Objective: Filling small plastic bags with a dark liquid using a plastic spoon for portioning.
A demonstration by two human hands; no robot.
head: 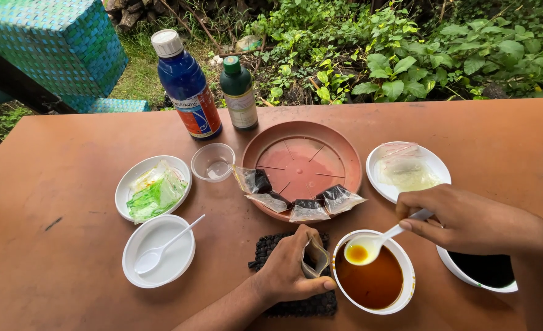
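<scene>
My left hand [293, 263] pinches a small clear plastic bag [315, 257] open, just left of a white bowl [406, 260] of amber-brown liquid. My right hand [461, 217] holds a white plastic spoon [369, 245] with a little amber liquid in it, poised over that bowl near the bag's mouth. A dark woven mat [265, 248] lies under my left hand. Behind it, a terracotta-coloured saucer [345, 144] has several small filled bags [308, 209] resting on its near rim.
On the brown table [69, 202]: a blue bottle [188, 92], a green bottle [239, 95], a clear cup [212, 162], a plate of green bags [155, 190], a bowl with a spoon [158, 251], a plate with clear bags [406, 168], a bowl of dark liquid [483, 270]. Plants grow behind.
</scene>
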